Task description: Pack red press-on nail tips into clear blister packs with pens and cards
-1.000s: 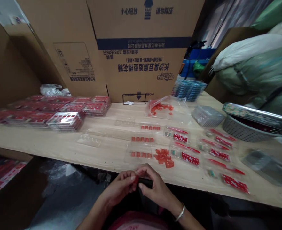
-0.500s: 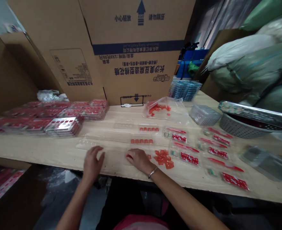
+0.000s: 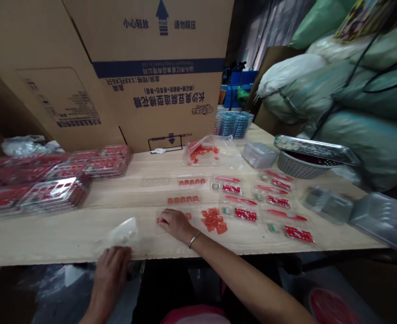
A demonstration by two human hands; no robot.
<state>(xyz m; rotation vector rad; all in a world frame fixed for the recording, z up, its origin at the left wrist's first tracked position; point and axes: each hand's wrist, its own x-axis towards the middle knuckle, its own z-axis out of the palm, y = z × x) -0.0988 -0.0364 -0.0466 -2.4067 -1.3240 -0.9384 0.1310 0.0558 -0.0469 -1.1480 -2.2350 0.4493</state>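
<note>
My right hand (image 3: 176,225) is closed in a pinch at the left end of the nearest clear tray; a small red piece (image 3: 158,220) shows at its fingertips. Another orange-red piece (image 3: 188,216) sits just right of that hand. My left hand (image 3: 112,267) is at the table's front edge, fingers curled against a thin clear plastic tray (image 3: 126,231), which looks tilted and blurred. To the right of my right hand lies a loose pile of orange-red translucent pieces (image 3: 214,220). Beyond it, rows of the same pieces (image 3: 182,200) fill narrow clear trays.
Clear packs with red knives and dotted red packets (image 3: 245,214) lie to the right. Stacks of filled red packs (image 3: 55,193) stand at left. A large carton (image 3: 164,112) rises behind, near an open bag of red pieces (image 3: 203,153). At right are a grey basket (image 3: 296,165) and clear containers (image 3: 328,204).
My left hand has moved down toward the table edge, and the clear tray near it has come nearer. My right hand stays pinched at its row. The view has turned to the right.
</note>
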